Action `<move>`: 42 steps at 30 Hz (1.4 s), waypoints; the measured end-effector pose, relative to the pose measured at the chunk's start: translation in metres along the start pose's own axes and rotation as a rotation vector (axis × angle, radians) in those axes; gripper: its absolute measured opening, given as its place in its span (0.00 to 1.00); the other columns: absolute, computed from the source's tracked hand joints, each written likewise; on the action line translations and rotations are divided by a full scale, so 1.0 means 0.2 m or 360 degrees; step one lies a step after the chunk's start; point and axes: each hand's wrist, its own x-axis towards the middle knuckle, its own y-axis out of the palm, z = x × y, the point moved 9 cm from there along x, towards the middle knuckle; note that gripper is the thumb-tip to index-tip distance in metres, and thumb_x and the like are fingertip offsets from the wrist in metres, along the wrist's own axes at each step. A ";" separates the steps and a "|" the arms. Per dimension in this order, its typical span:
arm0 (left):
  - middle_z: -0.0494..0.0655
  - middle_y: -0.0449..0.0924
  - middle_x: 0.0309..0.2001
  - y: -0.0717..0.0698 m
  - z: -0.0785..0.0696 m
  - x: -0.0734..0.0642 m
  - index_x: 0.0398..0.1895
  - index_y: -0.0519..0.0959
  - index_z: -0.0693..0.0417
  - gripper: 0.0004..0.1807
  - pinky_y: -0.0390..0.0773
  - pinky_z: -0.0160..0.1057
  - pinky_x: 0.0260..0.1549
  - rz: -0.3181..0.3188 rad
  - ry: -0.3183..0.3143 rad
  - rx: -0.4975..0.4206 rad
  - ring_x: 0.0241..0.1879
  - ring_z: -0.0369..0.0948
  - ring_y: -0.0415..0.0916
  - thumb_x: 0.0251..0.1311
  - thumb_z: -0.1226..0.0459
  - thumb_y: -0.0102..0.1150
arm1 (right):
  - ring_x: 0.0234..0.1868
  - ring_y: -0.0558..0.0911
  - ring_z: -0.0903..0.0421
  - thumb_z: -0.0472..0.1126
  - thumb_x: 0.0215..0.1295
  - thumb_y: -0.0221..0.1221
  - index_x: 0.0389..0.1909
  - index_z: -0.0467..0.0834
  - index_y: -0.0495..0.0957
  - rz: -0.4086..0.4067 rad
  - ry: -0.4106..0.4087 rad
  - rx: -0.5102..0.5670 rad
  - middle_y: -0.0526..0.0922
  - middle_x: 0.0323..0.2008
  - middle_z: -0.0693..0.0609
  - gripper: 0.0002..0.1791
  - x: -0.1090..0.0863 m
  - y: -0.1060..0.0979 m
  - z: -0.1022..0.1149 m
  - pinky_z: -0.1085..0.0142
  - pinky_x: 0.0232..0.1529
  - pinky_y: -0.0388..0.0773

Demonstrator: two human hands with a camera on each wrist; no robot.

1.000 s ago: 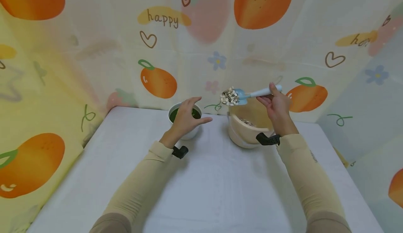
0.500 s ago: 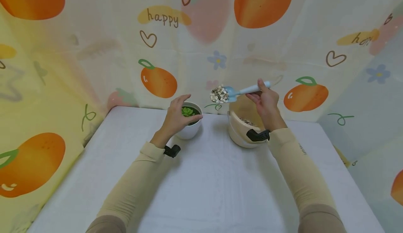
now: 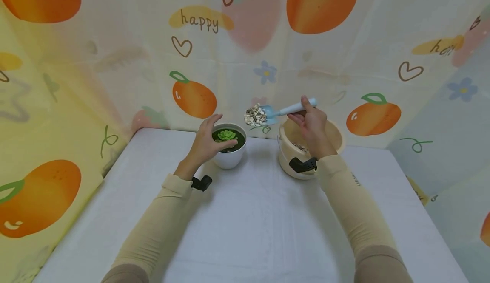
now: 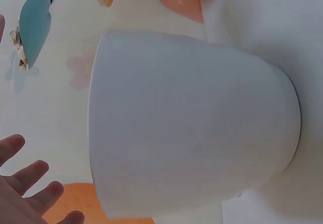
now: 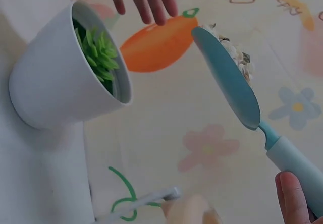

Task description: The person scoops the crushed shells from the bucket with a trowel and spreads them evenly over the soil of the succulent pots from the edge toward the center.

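My right hand (image 3: 314,130) grips the white handle of a small light-blue trowel (image 3: 271,114), held up in the air. A heap of whitish and grey chips (image 3: 254,115) lies on its blade, seen also past the blade's edge in the right wrist view. My left hand (image 3: 202,145) is at the left side of a white pot (image 3: 229,160), thumb and fingers spread and holding nothing. A green succulent (image 3: 226,134) stands in the dark fill of the pot. In the left wrist view, the pot's wall (image 4: 192,128) takes up most of the picture, with fingertips (image 4: 50,193) above its rim.
A cream bucket (image 3: 285,157) with more chips at its bottom stands to the right of the pot, partly under my right hand. Both are near the back edge of the white-covered table (image 3: 245,227). A fruit-printed cloth (image 3: 237,74) hangs close behind.
The loaded trowel and my right hand have moved left, from over the bucket toward the pot. My left hand has shifted left, from in front of the pot to its side, uncovering the succulent.
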 end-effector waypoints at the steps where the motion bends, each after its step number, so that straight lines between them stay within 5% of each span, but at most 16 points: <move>1: 0.56 0.57 0.74 -0.01 0.01 0.00 0.73 0.59 0.56 0.52 0.55 0.61 0.70 0.0006 -0.0001 -0.0008 0.74 0.55 0.52 0.47 0.51 0.75 | 0.25 0.87 0.51 0.42 0.65 0.61 0.48 0.35 0.73 0.0005 0.0002 -0.0002 0.82 0.25 0.43 0.17 0.00 0.01 -0.01 0.58 0.33 0.84; 9: 0.52 0.54 0.75 -0.03 0.10 -0.02 0.75 0.55 0.54 0.55 0.50 0.67 0.69 0.0041 -0.0068 0.0033 0.75 0.53 0.50 0.47 0.45 0.73 | 0.26 0.86 0.51 0.42 0.65 0.61 0.36 0.39 0.75 0.0023 0.0010 -0.0032 0.82 0.24 0.44 0.10 -0.02 0.07 -0.11 0.60 0.29 0.85; 42: 0.55 0.48 0.77 0.02 0.32 -0.08 0.78 0.45 0.53 0.61 0.52 0.60 0.72 0.0143 -0.0318 -0.0094 0.76 0.53 0.47 0.47 0.44 0.72 | 0.29 0.85 0.53 0.46 0.67 0.60 0.35 0.39 0.73 0.0079 0.0001 -0.0275 0.80 0.27 0.46 0.13 -0.06 0.21 -0.34 0.62 0.35 0.85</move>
